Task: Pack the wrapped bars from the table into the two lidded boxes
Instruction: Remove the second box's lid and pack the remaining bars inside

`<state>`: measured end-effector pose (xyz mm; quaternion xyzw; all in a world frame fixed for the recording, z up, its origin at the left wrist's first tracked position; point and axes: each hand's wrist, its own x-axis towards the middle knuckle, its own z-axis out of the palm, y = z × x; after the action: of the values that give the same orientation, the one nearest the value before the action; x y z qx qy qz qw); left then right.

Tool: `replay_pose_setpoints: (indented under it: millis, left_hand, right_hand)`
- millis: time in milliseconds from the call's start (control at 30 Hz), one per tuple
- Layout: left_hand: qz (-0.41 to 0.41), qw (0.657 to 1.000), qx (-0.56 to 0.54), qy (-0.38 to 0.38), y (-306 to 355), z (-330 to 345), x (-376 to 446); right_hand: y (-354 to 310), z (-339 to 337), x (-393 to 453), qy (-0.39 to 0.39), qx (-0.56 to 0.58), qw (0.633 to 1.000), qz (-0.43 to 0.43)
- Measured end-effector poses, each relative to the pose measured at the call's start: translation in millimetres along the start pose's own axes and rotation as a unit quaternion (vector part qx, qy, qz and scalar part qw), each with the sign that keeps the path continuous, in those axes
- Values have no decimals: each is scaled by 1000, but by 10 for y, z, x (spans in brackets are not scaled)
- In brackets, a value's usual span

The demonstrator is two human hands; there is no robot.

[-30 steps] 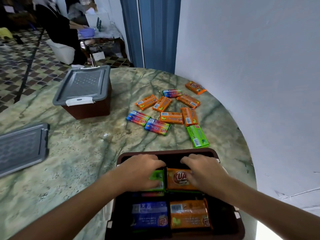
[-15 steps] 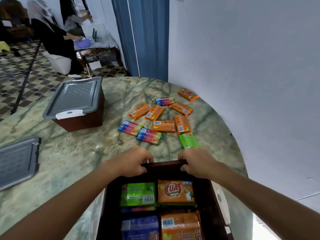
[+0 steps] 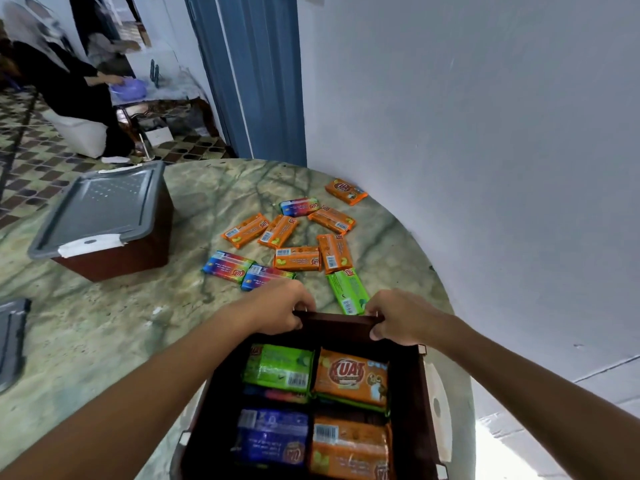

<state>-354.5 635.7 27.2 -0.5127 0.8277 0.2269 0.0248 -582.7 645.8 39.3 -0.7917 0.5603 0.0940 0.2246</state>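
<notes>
An open brown box (image 3: pixel 417 410) sits at the table's near edge, holding green, orange and blue wrapped bars in stacks. My left hand (image 3: pixel 277 308) and my right hand (image 3: pixel 398 315) both grip its far rim (image 3: pixel 341 320). Beyond the box, several loose bars lie on the marble table: a green bar (image 3: pixel 348 291), orange bars (image 3: pixel 298 258) and rainbow-coloured bars (image 3: pixel 228 266). A second brown box with its grey lid on (image 3: pixel 100 216) stands at the far left.
A loose grey lid (image 3: pixel 10 341) lies at the left edge of the table. A white wall runs close along the right. A seated person and a small table are on the tiled floor in the far left background.
My hands came out of the open box, where they pressed on the bars, and took hold of its far rim. The view has shifted closer over the box.
</notes>
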Motion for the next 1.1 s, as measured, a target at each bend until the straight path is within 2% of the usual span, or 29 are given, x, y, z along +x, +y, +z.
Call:
replay_pose_setpoints:
  millis: [67,167,267,367,433,500,600,733,933,1033,1100]
  left_hand:
    - [9,1000,2,-2,-8,7,27]
    - [26,998,-51,-1,-77,-23,-16]
    - [2,983,-168,80,-284,-129,-9]
    - [-42,975,-151,159,-582,-167,160]
    - [-63,987,-57,133,-734,-143,303]
    - [-75,993,55,70,-866,-76,435]
    - [-86,983,162,-12,-1046,71,642]
    - [-87,969,231,-23,-1103,200,823]
    - [-102,961,251,-48,-1084,241,953]
    - [-106,972,198,-75,-1038,229,928]
    - [-114,980,150,-64,-981,193,846]
  right_hand:
    - [18,5,12,-6,4,1000,4]
    - [16,-11,74,-61,-5,998,1]
    - [40,-165,222,-127,8,992,8]
    - [30,-279,480,-61,81,995,-1]
    - [-16,-214,706,15,114,993,16]
    - [-36,-66,932,42,97,993,49]
    - [0,213,1245,33,77,992,91]
    - [-28,490,1428,12,-35,995,96]
    - [-13,556,1505,25,-83,993,81]
    - [31,516,1450,34,-79,994,66]
    - [54,441,1370,38,-58,996,60]
